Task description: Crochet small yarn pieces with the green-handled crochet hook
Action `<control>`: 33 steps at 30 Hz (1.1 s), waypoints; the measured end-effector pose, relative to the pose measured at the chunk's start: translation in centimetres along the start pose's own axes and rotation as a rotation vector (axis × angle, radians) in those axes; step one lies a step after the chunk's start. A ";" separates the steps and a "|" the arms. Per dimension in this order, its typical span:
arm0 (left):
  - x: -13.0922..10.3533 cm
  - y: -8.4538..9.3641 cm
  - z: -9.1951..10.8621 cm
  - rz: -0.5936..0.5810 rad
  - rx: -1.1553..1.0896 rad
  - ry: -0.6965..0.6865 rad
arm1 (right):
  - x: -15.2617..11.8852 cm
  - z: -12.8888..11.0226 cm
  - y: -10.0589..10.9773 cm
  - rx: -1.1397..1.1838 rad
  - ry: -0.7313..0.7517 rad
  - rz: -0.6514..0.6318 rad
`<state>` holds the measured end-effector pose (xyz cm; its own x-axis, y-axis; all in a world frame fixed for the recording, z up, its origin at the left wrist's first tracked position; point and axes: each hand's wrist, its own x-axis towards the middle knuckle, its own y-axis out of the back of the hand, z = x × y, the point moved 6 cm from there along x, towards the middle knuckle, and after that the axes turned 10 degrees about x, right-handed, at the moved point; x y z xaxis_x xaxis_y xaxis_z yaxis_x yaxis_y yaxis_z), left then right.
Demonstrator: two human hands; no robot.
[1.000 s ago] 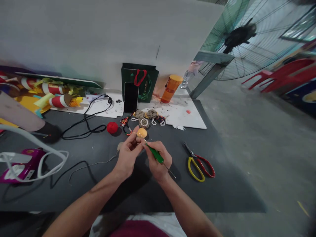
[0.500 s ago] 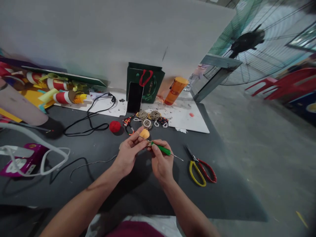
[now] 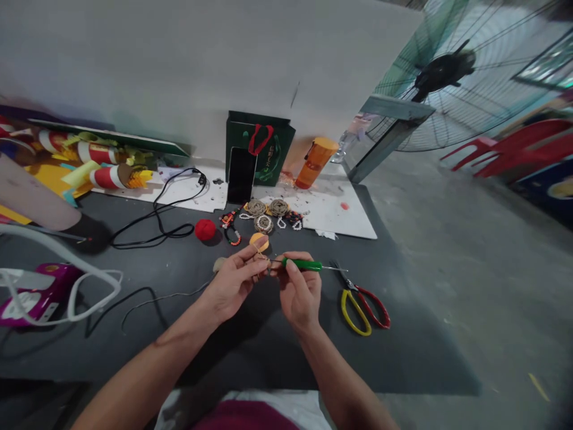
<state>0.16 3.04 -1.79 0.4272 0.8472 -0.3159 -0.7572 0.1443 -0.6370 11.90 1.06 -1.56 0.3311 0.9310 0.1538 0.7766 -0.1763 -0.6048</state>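
Observation:
My right hand [image 3: 299, 286] is closed around the green handle of a thin metal hook [image 3: 307, 264], whose front end reaches my left fingertips. My left hand [image 3: 235, 280] pinches a fine yellow thread [image 3: 258, 251], partly hidden by the fingers. Just behind the fingertips lies a yellow ball of yarn [image 3: 259, 241]. A grey cord [image 3: 170, 295] runs over the dark mat on the left, from a small beige ball [image 3: 218, 264] beside my left hand. Scissors with yellow and red handles [image 3: 358, 298] lie right of my right hand.
Behind my hands are a red ball [image 3: 205, 230], beaded pieces [image 3: 230, 227], brown rosettes [image 3: 278, 208], a phone [image 3: 241, 175], a green bag [image 3: 280, 149] and an orange bottle [image 3: 316, 162]. Cables [image 3: 156, 221] and a purple power strip [image 3: 38, 292] lie left.
The hook has swung closer to level, and my right hand has shifted slightly right. A yellow thread now shows across my left fingers. The whole view has shifted slightly.

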 end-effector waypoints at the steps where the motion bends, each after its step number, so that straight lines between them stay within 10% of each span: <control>1: 0.0 0.0 -0.1 -0.008 -0.002 0.008 | 0.0 -0.1 0.0 0.008 0.007 -0.006; 33: -0.2 -0.3 0.0 -0.237 0.039 0.179 | 0.4 -3.0 -0.5 -0.090 0.180 -0.125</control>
<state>0.34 2.77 -1.53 0.6721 0.6843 -0.2829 -0.6430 0.3500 -0.6812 13.25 0.54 1.20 0.3133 0.8768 0.3648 0.8597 -0.0987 -0.5012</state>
